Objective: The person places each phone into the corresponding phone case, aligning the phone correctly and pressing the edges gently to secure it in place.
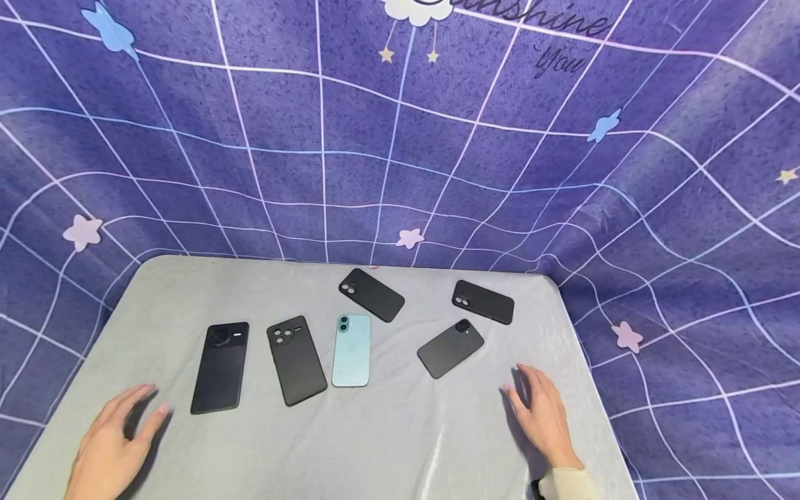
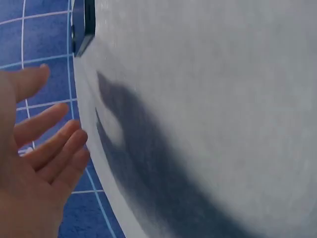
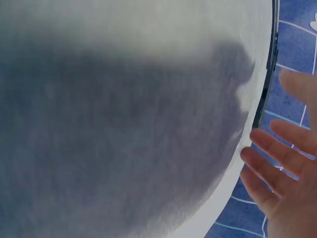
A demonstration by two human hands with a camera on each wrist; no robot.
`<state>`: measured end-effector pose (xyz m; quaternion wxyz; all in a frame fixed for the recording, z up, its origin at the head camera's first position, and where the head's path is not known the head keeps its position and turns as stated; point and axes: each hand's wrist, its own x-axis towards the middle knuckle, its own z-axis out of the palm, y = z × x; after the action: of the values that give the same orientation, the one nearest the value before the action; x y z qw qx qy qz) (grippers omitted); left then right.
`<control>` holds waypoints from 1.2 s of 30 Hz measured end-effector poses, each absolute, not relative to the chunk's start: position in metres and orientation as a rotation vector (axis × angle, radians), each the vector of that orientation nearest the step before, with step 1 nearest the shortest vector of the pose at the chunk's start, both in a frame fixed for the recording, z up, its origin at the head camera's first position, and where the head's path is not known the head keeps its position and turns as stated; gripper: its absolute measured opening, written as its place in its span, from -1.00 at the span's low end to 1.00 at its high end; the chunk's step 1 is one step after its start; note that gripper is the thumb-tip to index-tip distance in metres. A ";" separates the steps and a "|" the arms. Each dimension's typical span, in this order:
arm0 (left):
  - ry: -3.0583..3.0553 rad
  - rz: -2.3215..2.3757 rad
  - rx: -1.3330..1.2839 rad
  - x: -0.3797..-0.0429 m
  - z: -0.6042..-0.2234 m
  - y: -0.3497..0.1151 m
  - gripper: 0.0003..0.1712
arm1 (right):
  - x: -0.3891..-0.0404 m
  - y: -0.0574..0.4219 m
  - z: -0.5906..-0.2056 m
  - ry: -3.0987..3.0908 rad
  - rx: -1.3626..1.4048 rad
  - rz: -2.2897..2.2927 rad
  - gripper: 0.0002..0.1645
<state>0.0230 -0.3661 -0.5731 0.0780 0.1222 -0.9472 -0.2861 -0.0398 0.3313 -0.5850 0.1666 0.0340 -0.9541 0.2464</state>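
My left hand [image 1: 119,441] hovers at the table's left side, fingers apart and holding nothing. Nearest to it lies a dark phone [image 1: 219,375] with a round camera bump; a dark phone edge [image 2: 84,25] shows in the left wrist view. Beside that phone is a black phone case [image 1: 298,368] with camera cutouts, then a light blue phone [image 1: 351,354]. On the right, my right hand [image 1: 542,417] is held over the cloth with loosely bent fingers and nothing in it. Up and left of it lies a black phone [image 1: 451,349], tilted, camera end towards the back.
Two more black phone cases lie farther back, one behind the blue phone [image 1: 373,296] and another at the back right [image 1: 484,303]. A pale grey cloth [image 1: 375,444] covers the table. Purple grid-patterned fabric [image 1: 350,180] rises behind and at both sides.
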 end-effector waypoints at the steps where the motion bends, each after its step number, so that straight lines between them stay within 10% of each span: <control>1: -2.829 -0.845 0.401 0.024 -0.572 -0.364 -0.38 | -0.039 0.329 -0.584 -2.718 0.076 0.708 -0.47; 9: -2.850 -0.755 0.491 0.027 -0.561 -0.355 -0.56 | -0.040 0.315 -0.577 -2.750 0.066 0.667 -0.78; 36: -2.761 -0.792 0.370 0.028 -0.548 -0.301 -0.78 | -0.047 0.217 -0.555 -2.881 0.337 0.772 -0.84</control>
<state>0.0276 -0.3007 -0.5475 0.1226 0.1267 -0.9462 -0.2713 -0.0470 0.2174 -0.5552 0.0699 0.1120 -0.9575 0.2566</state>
